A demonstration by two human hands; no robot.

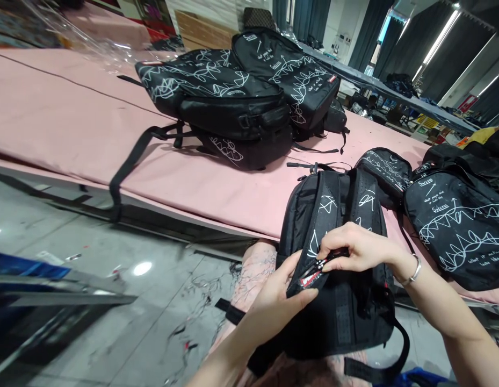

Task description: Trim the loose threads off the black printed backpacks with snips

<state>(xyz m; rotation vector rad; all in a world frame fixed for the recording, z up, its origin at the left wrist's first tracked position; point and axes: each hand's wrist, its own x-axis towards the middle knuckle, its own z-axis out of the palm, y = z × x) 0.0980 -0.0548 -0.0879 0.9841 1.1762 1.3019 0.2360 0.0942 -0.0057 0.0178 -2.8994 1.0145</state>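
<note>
A black backpack [333, 317] with white scribble lines lies across my lap, leaning on the table edge, its shoulder straps facing up. My left hand [279, 295] is closed on the lower part of one shoulder strap [326, 207], thumb on top beside a small red and white label [311, 279]. Just above the label, my right hand [349, 250] pinches what look like small dark thread snips [318, 265], their points against the strap. The fingers partly cover the snips, so whether the blades are apart is hidden.
Several similar black backpacks [217, 91] are piled on the pink table [72, 118]. To the right lie a small black bag [384, 172] and another backpack [458, 226]. A loose strap [128, 166] hangs over the table edge. Thread scraps [201, 317] litter the floor.
</note>
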